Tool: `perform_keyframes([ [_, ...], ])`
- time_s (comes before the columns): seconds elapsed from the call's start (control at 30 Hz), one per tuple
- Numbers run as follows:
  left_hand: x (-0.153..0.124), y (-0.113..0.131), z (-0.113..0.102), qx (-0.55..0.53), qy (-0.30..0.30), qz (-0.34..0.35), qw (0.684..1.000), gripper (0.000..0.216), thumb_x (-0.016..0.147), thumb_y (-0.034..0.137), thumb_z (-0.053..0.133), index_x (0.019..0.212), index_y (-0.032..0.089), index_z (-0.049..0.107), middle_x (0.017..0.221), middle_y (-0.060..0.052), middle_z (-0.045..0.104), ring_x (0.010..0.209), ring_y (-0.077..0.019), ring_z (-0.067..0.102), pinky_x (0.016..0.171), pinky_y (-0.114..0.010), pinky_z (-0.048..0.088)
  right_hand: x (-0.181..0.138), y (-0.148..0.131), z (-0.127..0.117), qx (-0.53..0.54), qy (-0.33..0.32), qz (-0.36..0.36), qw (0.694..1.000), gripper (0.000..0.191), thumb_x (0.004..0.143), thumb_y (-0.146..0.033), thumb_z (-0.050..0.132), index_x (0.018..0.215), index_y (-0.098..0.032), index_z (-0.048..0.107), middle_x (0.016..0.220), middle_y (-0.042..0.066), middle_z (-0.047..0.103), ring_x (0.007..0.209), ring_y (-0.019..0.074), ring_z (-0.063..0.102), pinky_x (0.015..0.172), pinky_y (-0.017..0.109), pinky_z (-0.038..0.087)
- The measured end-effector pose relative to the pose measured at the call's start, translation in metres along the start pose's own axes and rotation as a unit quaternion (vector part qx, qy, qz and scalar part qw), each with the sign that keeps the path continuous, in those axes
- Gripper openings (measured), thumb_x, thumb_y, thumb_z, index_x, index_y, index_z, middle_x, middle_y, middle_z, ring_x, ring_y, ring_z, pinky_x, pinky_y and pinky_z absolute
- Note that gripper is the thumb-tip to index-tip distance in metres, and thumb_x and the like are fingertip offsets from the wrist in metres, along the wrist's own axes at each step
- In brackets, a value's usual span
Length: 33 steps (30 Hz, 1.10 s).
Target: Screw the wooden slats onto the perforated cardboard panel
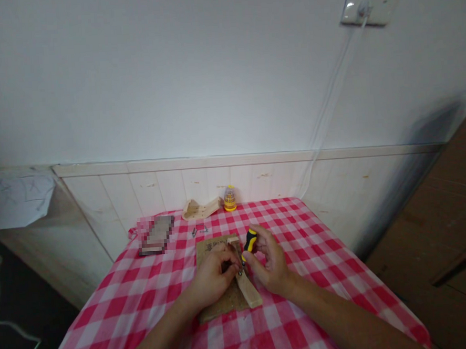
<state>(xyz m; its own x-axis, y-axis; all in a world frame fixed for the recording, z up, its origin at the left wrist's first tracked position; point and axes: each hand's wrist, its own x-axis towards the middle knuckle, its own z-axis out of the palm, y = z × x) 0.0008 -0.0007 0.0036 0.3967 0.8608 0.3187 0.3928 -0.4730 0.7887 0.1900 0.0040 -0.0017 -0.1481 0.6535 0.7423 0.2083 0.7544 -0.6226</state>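
My right hand (269,263) is closed round a short screwdriver with a yellow and black handle (250,242), its tip pointing down at a pale wooden strip (248,287). My left hand (215,273) is closed in a pinch right beside the tip, on something too small to make out. The strip lies on a brown board (211,249) on the red and white checked tablecloth (146,301).
At the table's far edge lie a pale wooden piece (199,208), a yellow bit holder (230,198), small metal parts (199,230) and a dark flat object (157,236). A white panelled wall stands behind, and a cable hangs from a wall socket (366,6).
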Motion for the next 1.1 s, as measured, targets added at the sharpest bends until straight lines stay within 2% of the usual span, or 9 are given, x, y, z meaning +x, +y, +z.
perform_keyframes([
  [0.23, -0.0001, 0.0008, -0.0005, 0.000, -0.022, 0.010, 1.000, 0.018, 0.086, 0.016, 0.061, 0.071, 0.021, 0.068, 0.086, -0.005, 0.071, 0.091, -0.0225, 0.064, 0.082, -0.034, 0.049, -0.0009, 0.0001, 0.0015, 0.043, -0.022, 0.007, 0.999, 0.051, 0.099, -0.025, 0.058, 0.147, -0.028, 0.043, 0.107, 0.007, 0.071, 0.086, 0.0199, 0.074, 0.078, 0.035, 0.063],
  [0.47, -0.0001, -0.0008, 0.0001, 0.004, -0.019, 0.010, 1.000, 0.016, 0.086, 0.018, 0.061, 0.072, 0.021, 0.069, 0.087, -0.006, 0.071, 0.091, -0.0226, 0.065, 0.083, -0.035, 0.049, 0.0010, -0.0026, 0.0008, 0.086, -0.062, 0.002, 0.994, 0.051, 0.102, -0.025, 0.053, 0.151, -0.027, 0.038, 0.110, 0.009, 0.074, 0.096, 0.0219, 0.076, 0.084, 0.038, 0.063],
  [0.73, -0.0006, 0.0015, -0.0008, -0.002, -0.027, -0.001, 1.000, 0.017, 0.087, 0.018, 0.059, 0.071, 0.021, 0.066, 0.089, -0.006, 0.071, 0.093, -0.0234, 0.064, 0.083, -0.035, 0.047, -0.0010, -0.0014, 0.0033, 0.017, -0.016, 0.010, 1.000, 0.053, 0.091, -0.018, 0.065, 0.141, -0.029, 0.051, 0.110, 0.008, 0.072, 0.090, 0.0224, 0.075, 0.078, 0.036, 0.064],
  [1.1, -0.0003, 0.0039, -0.0011, 0.003, -0.030, -0.003, 1.000, 0.017, 0.088, 0.019, 0.058, 0.074, 0.020, 0.068, 0.091, -0.006, 0.069, 0.092, -0.0234, 0.063, 0.081, -0.035, 0.046, 0.0006, -0.0010, 0.0069, 0.029, 0.000, 0.024, 0.999, 0.053, 0.085, -0.022, 0.076, 0.133, -0.031, 0.054, 0.101, 0.003, 0.072, 0.077, 0.0193, 0.071, 0.068, 0.032, 0.062],
])
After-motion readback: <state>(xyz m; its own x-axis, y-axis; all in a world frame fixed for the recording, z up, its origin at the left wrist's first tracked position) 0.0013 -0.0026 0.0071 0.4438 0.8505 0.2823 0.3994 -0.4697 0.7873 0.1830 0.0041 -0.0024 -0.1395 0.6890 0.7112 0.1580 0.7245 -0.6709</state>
